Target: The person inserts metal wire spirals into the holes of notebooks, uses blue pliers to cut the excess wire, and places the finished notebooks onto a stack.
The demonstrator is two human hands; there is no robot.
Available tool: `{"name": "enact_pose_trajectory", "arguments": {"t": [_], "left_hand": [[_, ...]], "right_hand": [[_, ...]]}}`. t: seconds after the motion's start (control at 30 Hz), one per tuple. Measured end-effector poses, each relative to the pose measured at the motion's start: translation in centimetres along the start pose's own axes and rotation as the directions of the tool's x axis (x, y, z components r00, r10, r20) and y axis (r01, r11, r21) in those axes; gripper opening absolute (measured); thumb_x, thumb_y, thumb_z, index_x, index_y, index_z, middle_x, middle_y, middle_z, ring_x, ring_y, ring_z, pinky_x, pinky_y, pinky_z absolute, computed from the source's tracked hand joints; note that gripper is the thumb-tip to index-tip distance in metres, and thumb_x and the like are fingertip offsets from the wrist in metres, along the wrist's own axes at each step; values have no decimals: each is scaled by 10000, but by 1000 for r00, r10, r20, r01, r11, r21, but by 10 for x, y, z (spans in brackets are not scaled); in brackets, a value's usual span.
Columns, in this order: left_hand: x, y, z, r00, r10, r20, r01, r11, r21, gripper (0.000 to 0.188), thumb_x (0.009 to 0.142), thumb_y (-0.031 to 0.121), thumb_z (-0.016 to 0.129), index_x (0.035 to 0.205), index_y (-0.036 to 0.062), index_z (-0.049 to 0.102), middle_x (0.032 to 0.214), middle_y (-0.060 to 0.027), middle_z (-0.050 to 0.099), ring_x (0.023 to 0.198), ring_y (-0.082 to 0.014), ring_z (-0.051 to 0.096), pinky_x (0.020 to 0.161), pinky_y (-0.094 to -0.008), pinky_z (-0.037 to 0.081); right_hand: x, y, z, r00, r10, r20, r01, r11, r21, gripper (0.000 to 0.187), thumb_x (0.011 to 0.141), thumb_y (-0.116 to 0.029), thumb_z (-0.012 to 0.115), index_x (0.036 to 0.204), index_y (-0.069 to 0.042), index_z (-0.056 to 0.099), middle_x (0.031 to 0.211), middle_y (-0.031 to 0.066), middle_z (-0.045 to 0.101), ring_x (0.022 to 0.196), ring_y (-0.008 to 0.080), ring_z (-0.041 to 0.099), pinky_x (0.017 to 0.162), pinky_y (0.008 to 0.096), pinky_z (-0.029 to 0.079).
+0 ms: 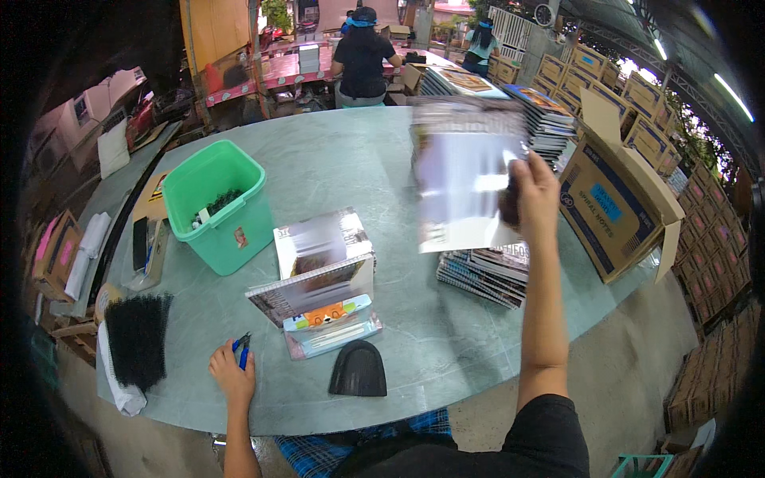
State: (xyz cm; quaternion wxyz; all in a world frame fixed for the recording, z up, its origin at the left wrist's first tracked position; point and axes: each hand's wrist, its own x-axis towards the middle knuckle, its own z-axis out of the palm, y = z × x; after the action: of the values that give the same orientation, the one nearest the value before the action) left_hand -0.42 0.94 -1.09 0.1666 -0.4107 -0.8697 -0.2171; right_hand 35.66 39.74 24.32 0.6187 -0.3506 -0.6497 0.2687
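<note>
My left hand (pixel 231 374) rests on the table near its front edge, its fingers closed around small pliers (pixel 244 352) with blue handles. Raised over the table's right side, my right hand (pixel 535 191) grips a glossy-covered notebook (pixel 470 199), which is blurred by motion. Below it lies a stack of spiral notebooks (pixel 480 279). Between my hands, one notebook (pixel 315 291) leans tilted against other notebooks (pixel 323 239). In front of it lies a flat pack (pixel 335 331) with an orange and blue top. A black rounded block (pixel 358 370) sits closer to me.
A green bin (pixel 211 251) with small black pieces stands at left, and a bundle of black coils (pixel 139 338) lies nearer. An open cardboard box (pixel 610 207) and book stacks (pixel 546 119) occupy the right side. Two people (pixel 362 60) (pixel 480 48) are farther back.
</note>
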Motion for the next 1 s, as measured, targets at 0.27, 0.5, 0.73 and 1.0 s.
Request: {"name": "enact_pose_trajectory", "arguments": {"t": [0.27,0.5,0.73,1.0], "left_hand": [[0,5,-1,1000,-2,18,2,1000,31,547,825,401,577,1216,27,494,1108,-176,495,1077,-347,430,918,-465,302],[1,2,-2,994,-73,83,66,994,82,513,860,408,535,1212,36,513,1130,-184,488,1098,-349,420,942,-475,293],[26,-138,-29,933,-242,-265,295,938,183,399,833,196,516,1177,-7,518,1025,-209,563,1003,-381,508,914,-445,374],[39,-134,-53,913,-398,-88,400,833,382,171,803,82,520,959,22,556,969,-171,545,924,-315,548,770,-435,482]], "right_hand": [[-32,144,-118,940,340,21,-266,770,-579,366,882,-142,514,1193,49,523,1154,215,584,1045,297,569,911,349,418],[-24,137,-111,977,213,-3,-146,660,-737,361,860,-102,523,1201,18,537,1225,218,541,1161,355,498,982,382,374],[-55,54,-25,961,15,275,52,971,-232,406,851,-144,612,1219,2,521,1218,191,549,1147,298,514,990,360,375],[-180,-21,139,832,-420,363,406,906,119,337,812,-113,642,1123,-4,570,1161,158,578,1101,282,535,955,381,387]]}}
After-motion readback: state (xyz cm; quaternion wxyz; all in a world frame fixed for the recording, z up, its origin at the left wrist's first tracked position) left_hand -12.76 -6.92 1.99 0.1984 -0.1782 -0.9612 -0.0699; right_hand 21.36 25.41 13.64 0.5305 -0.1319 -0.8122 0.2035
